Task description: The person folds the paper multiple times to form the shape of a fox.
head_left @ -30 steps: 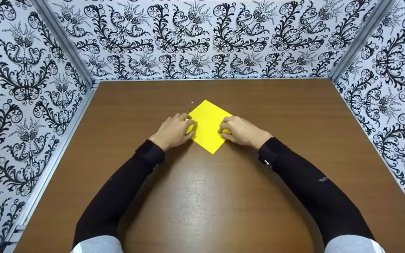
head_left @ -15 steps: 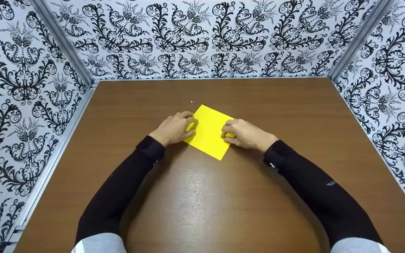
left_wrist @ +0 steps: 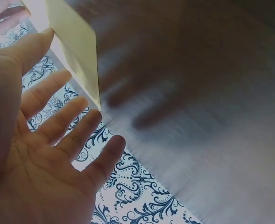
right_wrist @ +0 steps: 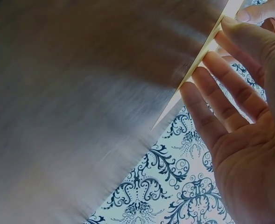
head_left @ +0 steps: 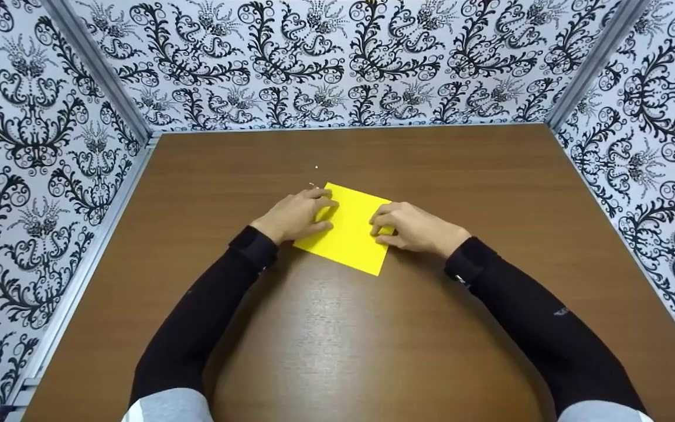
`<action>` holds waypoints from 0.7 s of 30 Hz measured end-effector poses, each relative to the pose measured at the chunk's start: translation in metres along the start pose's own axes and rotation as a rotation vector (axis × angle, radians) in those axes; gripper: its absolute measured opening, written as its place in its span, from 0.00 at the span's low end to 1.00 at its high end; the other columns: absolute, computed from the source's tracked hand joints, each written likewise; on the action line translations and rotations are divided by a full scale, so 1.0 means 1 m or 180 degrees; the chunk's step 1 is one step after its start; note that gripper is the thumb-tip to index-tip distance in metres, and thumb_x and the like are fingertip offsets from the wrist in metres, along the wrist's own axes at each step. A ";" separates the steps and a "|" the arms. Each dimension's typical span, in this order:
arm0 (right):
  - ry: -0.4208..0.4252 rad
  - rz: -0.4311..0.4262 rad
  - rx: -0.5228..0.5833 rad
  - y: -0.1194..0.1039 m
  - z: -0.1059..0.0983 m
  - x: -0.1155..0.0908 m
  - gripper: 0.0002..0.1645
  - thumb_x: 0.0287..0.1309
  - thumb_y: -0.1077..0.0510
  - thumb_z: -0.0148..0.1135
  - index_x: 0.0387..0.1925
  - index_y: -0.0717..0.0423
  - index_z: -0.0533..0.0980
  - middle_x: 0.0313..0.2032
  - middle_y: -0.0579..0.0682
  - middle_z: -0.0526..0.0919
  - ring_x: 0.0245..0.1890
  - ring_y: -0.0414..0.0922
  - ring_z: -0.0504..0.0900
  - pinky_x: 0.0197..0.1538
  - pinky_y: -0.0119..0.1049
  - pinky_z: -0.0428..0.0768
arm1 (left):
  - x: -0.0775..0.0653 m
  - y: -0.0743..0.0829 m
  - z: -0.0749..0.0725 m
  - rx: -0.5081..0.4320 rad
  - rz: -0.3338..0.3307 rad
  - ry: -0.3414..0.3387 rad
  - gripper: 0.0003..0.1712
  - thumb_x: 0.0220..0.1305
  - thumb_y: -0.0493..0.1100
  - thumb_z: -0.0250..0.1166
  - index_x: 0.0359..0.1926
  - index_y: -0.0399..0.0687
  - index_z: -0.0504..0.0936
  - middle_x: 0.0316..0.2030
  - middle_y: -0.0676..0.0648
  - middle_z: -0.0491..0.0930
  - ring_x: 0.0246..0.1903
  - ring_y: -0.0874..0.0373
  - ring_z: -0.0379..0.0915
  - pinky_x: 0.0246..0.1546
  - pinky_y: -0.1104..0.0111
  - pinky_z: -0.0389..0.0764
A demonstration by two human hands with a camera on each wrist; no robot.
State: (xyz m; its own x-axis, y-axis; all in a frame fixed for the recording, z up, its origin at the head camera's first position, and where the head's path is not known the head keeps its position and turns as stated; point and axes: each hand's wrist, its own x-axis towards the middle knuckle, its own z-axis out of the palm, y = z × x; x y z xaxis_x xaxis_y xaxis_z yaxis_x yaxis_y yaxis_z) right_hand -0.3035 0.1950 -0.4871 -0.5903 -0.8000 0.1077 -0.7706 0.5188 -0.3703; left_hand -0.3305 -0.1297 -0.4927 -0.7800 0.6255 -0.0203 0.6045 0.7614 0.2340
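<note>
A square yellow sheet of paper (head_left: 349, 234) lies flat on the brown wooden table, a little turned, with one corner toward the front right. My left hand (head_left: 299, 215) touches its left side with spread, relaxed fingers. On the opposite side, my right hand (head_left: 416, 225) rests its bent fingertips on the sheet. In the left wrist view the thumb of the left hand (left_wrist: 53, 154) meets the paper (left_wrist: 76, 44), and the other fingers are extended. The right wrist view has the fingertips of the right hand (right_wrist: 242, 112) along the paper's edge (right_wrist: 193, 70).
Small white specks (head_left: 316, 167) lie on the table (head_left: 326, 340) just behind the paper. Walls with a black-and-white scroll pattern (head_left: 326, 64) enclose the table at the back and both sides, with metal profiles (head_left: 94, 70) at the corners.
The paper has turned counterclockwise under my hands, from a diamond toward a squarer stance, and slid slightly toward me. My right hand has shifted a little right and nearer; the left has barely moved.
</note>
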 end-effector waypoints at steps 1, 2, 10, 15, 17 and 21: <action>-0.0008 -0.0005 0.0001 0.000 0.000 -0.001 0.12 0.77 0.59 0.79 0.56 0.60 0.94 0.60 0.60 0.93 0.62 0.58 0.92 0.71 0.54 0.91 | 0.000 0.000 0.000 -0.0008 0.0009 -0.0017 0.33 0.87 0.56 0.70 0.82 0.48 0.82 0.87 0.37 0.73 0.86 0.37 0.71 0.86 0.41 0.75; -0.0018 -0.0009 0.0003 0.001 0.000 -0.002 0.12 0.77 0.59 0.79 0.56 0.59 0.94 0.61 0.59 0.93 0.62 0.58 0.92 0.71 0.54 0.91 | 0.001 0.001 0.000 -0.0015 0.0015 -0.0032 0.33 0.87 0.57 0.70 0.82 0.48 0.82 0.87 0.37 0.73 0.86 0.37 0.71 0.86 0.42 0.75; -0.0007 0.0027 -0.0003 -0.001 0.001 -0.007 0.14 0.77 0.58 0.79 0.58 0.58 0.94 0.62 0.59 0.93 0.64 0.58 0.91 0.73 0.55 0.90 | 0.002 0.005 -0.001 -0.0055 -0.0006 -0.0022 0.33 0.86 0.57 0.71 0.82 0.48 0.82 0.86 0.38 0.74 0.86 0.38 0.72 0.87 0.44 0.75; 0.0023 0.0084 -0.0045 -0.005 0.000 -0.008 0.16 0.77 0.56 0.80 0.59 0.58 0.93 0.61 0.59 0.93 0.63 0.58 0.91 0.73 0.54 0.90 | 0.000 0.007 -0.001 -0.0072 -0.0057 -0.0008 0.33 0.86 0.57 0.71 0.82 0.49 0.82 0.86 0.38 0.74 0.86 0.38 0.72 0.87 0.43 0.74; 0.0087 0.0111 -0.0029 -0.007 -0.002 -0.009 0.17 0.76 0.57 0.81 0.59 0.59 0.92 0.61 0.59 0.94 0.62 0.58 0.92 0.73 0.54 0.91 | -0.001 0.007 -0.001 -0.0070 -0.0079 -0.0009 0.34 0.86 0.57 0.71 0.82 0.49 0.81 0.86 0.38 0.74 0.86 0.38 0.71 0.87 0.43 0.74; 0.0312 0.0155 -0.0003 -0.008 -0.006 -0.011 0.17 0.74 0.58 0.82 0.59 0.61 0.92 0.59 0.60 0.94 0.61 0.59 0.93 0.72 0.55 0.91 | -0.001 0.008 0.000 -0.0040 -0.0140 -0.0021 0.34 0.86 0.57 0.71 0.83 0.50 0.81 0.86 0.38 0.74 0.86 0.38 0.72 0.87 0.42 0.75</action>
State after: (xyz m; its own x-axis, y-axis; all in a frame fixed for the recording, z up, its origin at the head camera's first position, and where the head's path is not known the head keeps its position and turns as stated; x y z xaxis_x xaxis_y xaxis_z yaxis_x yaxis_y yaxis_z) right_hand -0.2924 0.2012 -0.4792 -0.6478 -0.7405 0.1792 -0.7406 0.5568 -0.3763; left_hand -0.3248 -0.1242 -0.4906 -0.8046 0.5927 -0.0371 0.5677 0.7860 0.2450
